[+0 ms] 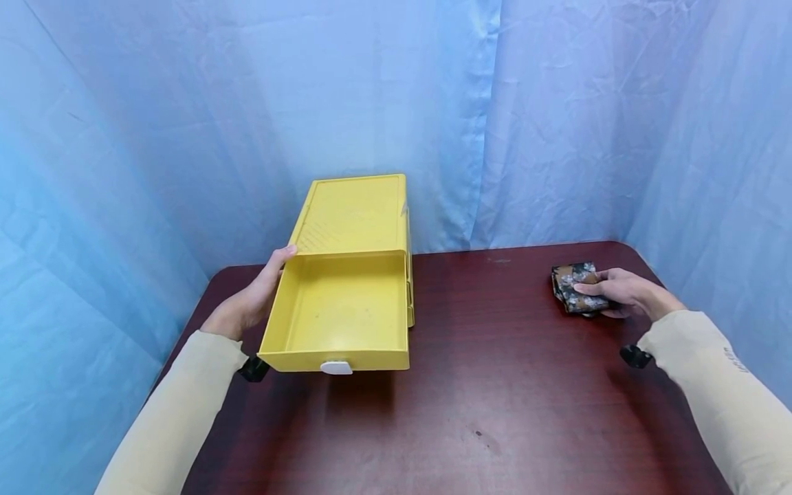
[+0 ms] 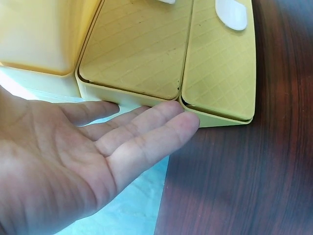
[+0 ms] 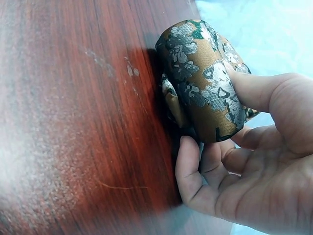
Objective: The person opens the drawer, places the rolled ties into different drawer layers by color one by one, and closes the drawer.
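Observation:
A yellow drawer cabinet [image 1: 353, 213] stands toward the back of the table, its top drawer [image 1: 346, 302] pulled far out with a bare interior. My left hand [image 1: 254, 292] rests against the cabinet's left side, thumb at the top edge. In the left wrist view its straight fingers [image 2: 151, 137] touch the side beside the lower, closed drawers [image 2: 137, 49]. Far to the right, my right hand [image 1: 628, 292] pinches a folded floral cloth [image 1: 575, 285] in black, brown and silver. Seen from the right wrist, the thumb lies on the cloth [image 3: 205, 93], with fingers beneath.
The dark red-brown wooden table [image 1: 495, 385] has rounded back corners. Light blue curtains [image 1: 383, 103] hang behind it and along both sides. A white handle [image 1: 336, 368] sticks out from the open drawer's front, which overhangs the table.

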### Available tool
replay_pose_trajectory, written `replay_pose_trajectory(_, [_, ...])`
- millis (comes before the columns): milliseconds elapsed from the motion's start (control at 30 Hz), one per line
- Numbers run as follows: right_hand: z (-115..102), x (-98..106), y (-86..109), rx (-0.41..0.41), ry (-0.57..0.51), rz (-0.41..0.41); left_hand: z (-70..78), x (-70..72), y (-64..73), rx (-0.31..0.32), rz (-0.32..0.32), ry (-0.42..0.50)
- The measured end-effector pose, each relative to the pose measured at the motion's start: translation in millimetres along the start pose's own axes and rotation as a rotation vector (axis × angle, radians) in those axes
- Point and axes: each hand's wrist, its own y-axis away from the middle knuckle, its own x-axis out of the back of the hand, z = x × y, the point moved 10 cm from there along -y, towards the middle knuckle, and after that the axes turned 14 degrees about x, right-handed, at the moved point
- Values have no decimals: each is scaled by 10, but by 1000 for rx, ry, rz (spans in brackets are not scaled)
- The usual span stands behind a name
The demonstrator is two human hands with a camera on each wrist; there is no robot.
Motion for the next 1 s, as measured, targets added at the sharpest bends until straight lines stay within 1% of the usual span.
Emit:
replay_pose_trajectory(167, [-3, 3, 15, 2, 18, 0, 1, -9, 2, 3, 1, -5])
replay_pose_trajectory(333, [-17, 3, 25, -3, 30, -3, 12, -2, 4, 17, 16, -1])
replay_pose_trajectory(500, [-82, -11, 35, 9, 49, -12, 15, -10, 3, 19, 20, -2])
replay_pose_trajectory(700, [-178, -49, 28, 33, 65, -32, 21, -10, 20, 4, 16, -2])
replay_pose_trajectory(800, [-206, -64, 36, 32, 43, -26, 25, -6, 32, 4, 18, -9])
replay_pose_trajectory(1000, [-256, -113, 63, 45, -42, -9, 38, -10, 42, -1, 21, -19])
